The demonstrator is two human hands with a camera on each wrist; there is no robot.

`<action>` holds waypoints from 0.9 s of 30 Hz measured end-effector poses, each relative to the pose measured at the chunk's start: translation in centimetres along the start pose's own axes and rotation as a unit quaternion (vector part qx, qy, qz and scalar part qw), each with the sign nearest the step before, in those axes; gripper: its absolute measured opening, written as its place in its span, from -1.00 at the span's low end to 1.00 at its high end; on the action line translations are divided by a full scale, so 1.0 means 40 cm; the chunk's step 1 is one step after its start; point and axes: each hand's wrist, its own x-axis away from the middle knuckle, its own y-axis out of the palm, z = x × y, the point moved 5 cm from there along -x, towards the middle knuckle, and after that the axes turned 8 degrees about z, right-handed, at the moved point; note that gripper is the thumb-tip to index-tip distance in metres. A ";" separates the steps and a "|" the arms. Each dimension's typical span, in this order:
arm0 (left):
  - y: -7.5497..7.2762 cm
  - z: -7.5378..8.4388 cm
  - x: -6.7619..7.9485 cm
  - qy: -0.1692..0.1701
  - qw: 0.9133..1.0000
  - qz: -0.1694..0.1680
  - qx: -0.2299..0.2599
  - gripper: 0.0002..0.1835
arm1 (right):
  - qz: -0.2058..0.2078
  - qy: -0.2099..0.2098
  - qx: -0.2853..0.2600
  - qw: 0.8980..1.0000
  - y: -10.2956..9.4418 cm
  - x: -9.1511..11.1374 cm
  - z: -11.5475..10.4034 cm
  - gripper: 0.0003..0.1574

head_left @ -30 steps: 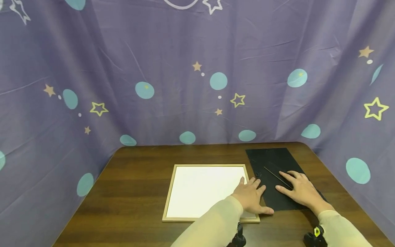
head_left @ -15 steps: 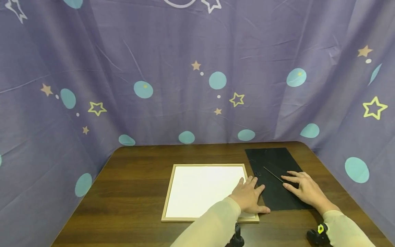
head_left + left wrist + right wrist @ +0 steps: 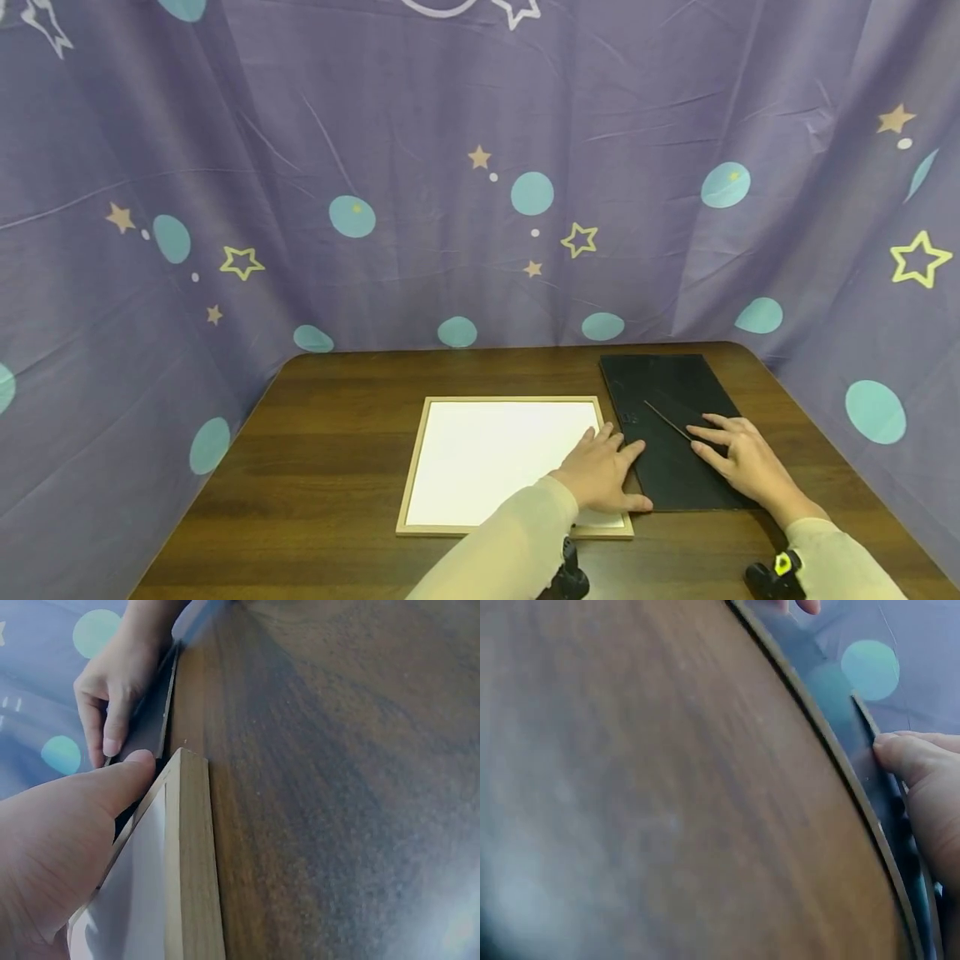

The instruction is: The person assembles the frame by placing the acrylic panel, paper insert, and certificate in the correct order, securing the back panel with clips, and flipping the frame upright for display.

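Observation:
A light wooden picture frame (image 3: 517,399) with a white face lies flat on the table. My left hand (image 3: 600,477) rests on its right side, fingers spread; the thumb reaches the near left corner of a black backing board (image 3: 660,379). That board lies just right of the frame. A narrow easel stand flap (image 3: 867,718) rises off the board in the right wrist view; only its thin edge shows from the head. My right hand (image 3: 750,462) pinches this flap between thumb and fingers. The flap's far side is hidden behind the hand.
The brown wooden table (image 3: 315,467) extends left of the frame and in front of it. A purple curtain (image 3: 420,283) with stars and dots hangs round the back and sides.
The right hand has moved slightly right, and its spread fingers have drawn together on the stand flap. The left hand stays on the frame's right side.

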 end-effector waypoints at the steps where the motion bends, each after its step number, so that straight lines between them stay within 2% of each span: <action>1: -0.002 -0.004 0.003 -0.001 1.000 0.003 0.008 -0.04 | 0.005 -0.001 -0.003 1.000 -0.001 -0.004 -0.005 -0.61; 8: -0.029 -0.043 0.034 0.001 0.997 0.031 0.072 -0.01 | 0.041 -0.003 -0.027 0.999 -0.006 -0.033 -0.044 -0.59; 12: -0.039 -0.064 0.054 0.000 0.991 0.049 0.124 -0.04 | 0.056 -0.005 -0.039 0.998 0.004 -0.045 -0.070 -0.59; 15: -0.045 -0.079 0.068 -0.017 0.984 0.061 0.168 -0.06 | 0.068 -0.009 -0.049 0.996 0.018 -0.051 -0.090 -0.59; 18: -0.047 -0.090 0.079 -0.045 0.971 0.077 0.221 -0.09 | 0.080 -0.006 -0.054 0.995 0.031 -0.052 -0.106 -0.59; 24: -0.045 -0.097 0.091 -0.091 0.933 0.110 0.329 -0.09 | 0.084 0.015 -0.051 0.995 0.046 -0.052 -0.118 -0.55; 27: -0.044 -0.100 0.096 -0.099 0.927 0.115 0.343 -0.06 | 0.078 0.022 -0.053 0.995 0.046 -0.053 -0.120 -0.50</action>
